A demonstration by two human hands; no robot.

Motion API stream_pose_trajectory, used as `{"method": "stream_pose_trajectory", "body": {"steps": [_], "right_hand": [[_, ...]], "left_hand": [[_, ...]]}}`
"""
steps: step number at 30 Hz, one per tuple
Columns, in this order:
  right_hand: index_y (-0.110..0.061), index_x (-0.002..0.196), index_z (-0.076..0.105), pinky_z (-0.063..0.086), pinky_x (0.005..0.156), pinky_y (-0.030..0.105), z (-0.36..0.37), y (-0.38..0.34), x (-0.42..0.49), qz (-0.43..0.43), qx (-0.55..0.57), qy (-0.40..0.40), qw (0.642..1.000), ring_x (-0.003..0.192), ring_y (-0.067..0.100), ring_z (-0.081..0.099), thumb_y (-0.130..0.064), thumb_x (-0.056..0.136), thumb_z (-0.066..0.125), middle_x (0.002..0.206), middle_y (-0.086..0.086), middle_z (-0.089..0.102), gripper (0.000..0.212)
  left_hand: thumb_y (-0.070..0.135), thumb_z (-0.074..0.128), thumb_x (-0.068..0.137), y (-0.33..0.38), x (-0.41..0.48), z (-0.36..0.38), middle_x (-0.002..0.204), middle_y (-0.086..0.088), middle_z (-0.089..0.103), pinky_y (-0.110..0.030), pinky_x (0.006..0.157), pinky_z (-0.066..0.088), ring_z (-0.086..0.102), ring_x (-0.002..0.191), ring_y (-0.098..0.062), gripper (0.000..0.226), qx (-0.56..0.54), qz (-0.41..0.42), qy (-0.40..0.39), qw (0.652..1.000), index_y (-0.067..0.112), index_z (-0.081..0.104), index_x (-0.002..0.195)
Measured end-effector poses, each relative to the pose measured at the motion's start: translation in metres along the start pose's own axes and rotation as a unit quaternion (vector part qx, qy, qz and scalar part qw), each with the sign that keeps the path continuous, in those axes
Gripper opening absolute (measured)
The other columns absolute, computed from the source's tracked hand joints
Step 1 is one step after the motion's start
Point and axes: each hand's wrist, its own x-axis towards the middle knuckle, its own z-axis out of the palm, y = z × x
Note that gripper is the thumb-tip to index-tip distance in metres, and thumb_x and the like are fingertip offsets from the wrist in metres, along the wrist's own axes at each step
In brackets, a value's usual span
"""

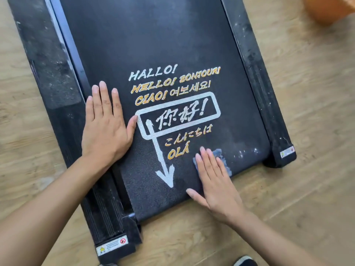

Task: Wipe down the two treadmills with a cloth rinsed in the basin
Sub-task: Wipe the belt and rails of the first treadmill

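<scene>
Wiping in hand: right hand (215, 181), fingers straight, presses the cloth (219, 153) onto the treadmill belt (153, 35) at 5 o'clock. Left hand (105, 127) lies flat, bracing at 9. Next, likely: sweep toward the speckled side rail (255, 73) at 3.

- Treadmill (172, 45) lies flat on a wood floor (307, 112), belt printed with greetings and an arrow.
- Left hand (104, 123) rests flat on the belt.
- Right hand (215, 181) presses a blue-grey cloth (219, 152) near the belt's end.
- Dusty side rails (51, 64).
</scene>
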Motion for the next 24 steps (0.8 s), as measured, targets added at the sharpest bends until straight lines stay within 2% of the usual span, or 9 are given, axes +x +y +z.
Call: {"method": "stream_pose_trajectory", "body": {"steps": [2, 4, 9, 11, 14, 16, 20, 22, 24], "right_hand": [[-0.005, 0.166, 0.014, 0.011, 0.129, 0.047, 0.007, 0.005, -0.023, 0.001, -0.006, -0.014, 1.0, 0.162, 0.03, 0.006, -0.069, 0.105, 0.031, 0.175, 0.013, 0.002, 0.09], [-0.007, 0.167, 0.012, 0.01, 0.13, 0.046, 0.001, 0.008, 0.005, 0.008, 0.006, -0.015, 1.0, 0.163, 0.027, 0.002, -0.068, 0.105, 0.031, 0.176, 0.011, 0.001, 0.089], [-0.009, 0.167, 0.009, 0.003, 0.131, 0.045, -0.044, 0.013, 0.18, 0.042, 0.043, 0.056, 0.997, 0.162, 0.024, -0.003, -0.07, 0.103, 0.029, 0.176, 0.01, 0.0, 0.091], [-0.009, 0.167, 0.005, 0.002, 0.131, 0.045, -0.061, 0.024, 0.22, -0.005, 0.018, 0.037, 0.999, 0.162, 0.025, -0.005, -0.073, 0.102, 0.026, 0.176, 0.011, -0.003, 0.093], [-0.006, 0.167, 0.002, 0.006, 0.131, 0.049, -0.054, 0.067, 0.175, -0.145, -0.061, -0.008, 0.988, 0.162, 0.028, -0.006, -0.076, 0.102, 0.029, 0.175, 0.014, -0.005, 0.099], [-0.005, 0.166, 0.001, 0.01, 0.13, 0.051, -0.04, 0.094, 0.097, -0.179, -0.087, -0.04, 0.979, 0.162, 0.029, -0.007, -0.076, 0.101, 0.031, 0.175, 0.015, -0.006, 0.101], [-0.003, 0.166, 0.011, 0.018, 0.127, 0.052, -0.011, 0.104, -0.021, -0.101, -0.064, -0.061, 0.991, 0.162, 0.03, 0.0, -0.076, 0.103, 0.028, 0.175, 0.017, 0.001, 0.097], [-0.004, 0.166, 0.011, 0.016, 0.128, 0.052, -0.008, 0.098, -0.005, -0.058, -0.024, -0.053, 0.997, 0.162, 0.029, -0.001, -0.075, 0.102, 0.026, 0.175, 0.016, 0.0, 0.097], [-0.008, 0.167, 0.003, 0.007, 0.131, 0.049, -0.017, 0.095, 0.046, -0.007, 0.009, -0.024, 1.0, 0.162, 0.024, -0.01, -0.076, 0.101, 0.024, 0.175, 0.012, -0.009, 0.097]], "left_hand": [[0.06, 0.011, 0.108, 0.001, 0.001, 0.0, 0.173, -0.029, -0.001, -0.054, 0.132, 0.005, -0.002, 0.162, -0.041, 0.084, -0.005, 0.0, 0.0, 1.0, -0.001, 0.008, 0.166], [0.06, 0.011, 0.108, 0.002, 0.001, 0.0, 0.173, -0.029, 0.0, -0.053, 0.132, 0.005, -0.002, 0.162, -0.041, 0.084, -0.011, 0.002, 0.002, 1.0, -0.001, 0.008, 0.166], [0.061, 0.011, 0.108, 0.0, 0.0, 0.004, 0.173, -0.028, 0.0, -0.052, 0.132, 0.004, -0.001, 0.162, -0.04, 0.085, -0.014, 0.007, 0.006, 1.0, -0.001, 0.008, 0.166], [0.062, 0.011, 0.108, -0.002, 0.0, 0.005, 0.173, -0.027, 0.001, -0.052, 0.132, 0.005, 0.0, 0.162, -0.04, 0.085, -0.01, 0.007, 0.012, 1.0, 0.0, 0.008, 0.166], [0.062, 0.011, 0.108, -0.002, 0.0, 0.006, 0.173, -0.027, 0.001, -0.052, 0.132, 0.005, 0.001, 0.162, -0.04, 0.085, -0.006, 0.007, 0.014, 1.0, 0.0, 0.009, 0.166], [0.063, 0.011, 0.108, -0.002, -0.001, 0.006, 0.173, -0.027, 0.002, -0.052, 0.132, 0.005, 0.001, 0.162, -0.04, 0.086, -0.005, 0.005, 0.016, 1.0, 0.0, 0.009, 0.166], [0.063, 0.011, 0.108, -0.001, -0.002, 0.003, 0.173, -0.028, 0.002, -0.052, 0.132, 0.005, 0.001, 0.162, -0.04, 0.086, -0.01, 0.011, 0.005, 1.0, -0.001, 0.01, 0.166], [0.062, 0.012, 0.108, -0.001, -0.002, 0.002, 0.173, -0.028, 0.002, -0.052, 0.132, 0.005, 0.001, 0.162, -0.041, 0.086, -0.007, 0.008, 0.012, 1.0, -0.001, 0.01, 0.166], [0.061, 0.013, 0.108, -0.001, -0.001, 0.001, 0.173, -0.028, 0.003, -0.052, 0.132, 0.005, 0.001, 0.162, -0.041, 0.085, -0.008, 0.015, 0.007, 1.0, -0.001, 0.01, 0.166]]}}
